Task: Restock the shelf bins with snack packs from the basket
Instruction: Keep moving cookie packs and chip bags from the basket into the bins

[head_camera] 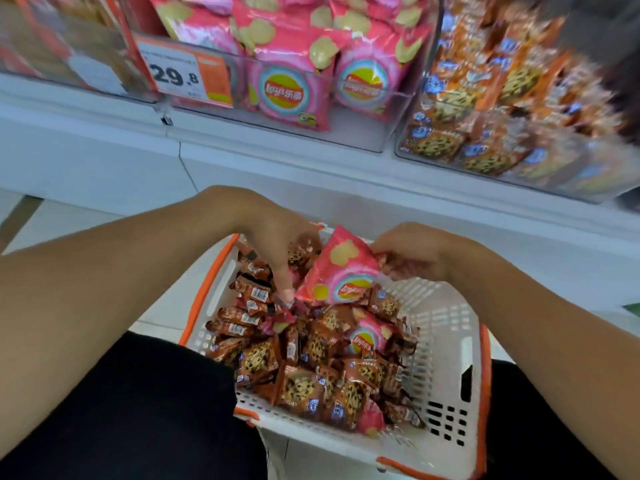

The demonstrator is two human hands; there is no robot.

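A white basket with orange rim sits in front of me, full of brown cookie packs and a few pink chip bags. My right hand pinches the top corner of a pink chip bag lifted above the pile. My left hand reaches down into the basket, fingers curled among cookie packs and pinching a small pack near its fingertips. Another pink chip bag lies in the pile.
On the white shelf above stand clear bins: one with pink chip bags, one at the right with orange cookie packs. A price tag reading 29.8 hangs at the left. My dark-clothed legs flank the basket.
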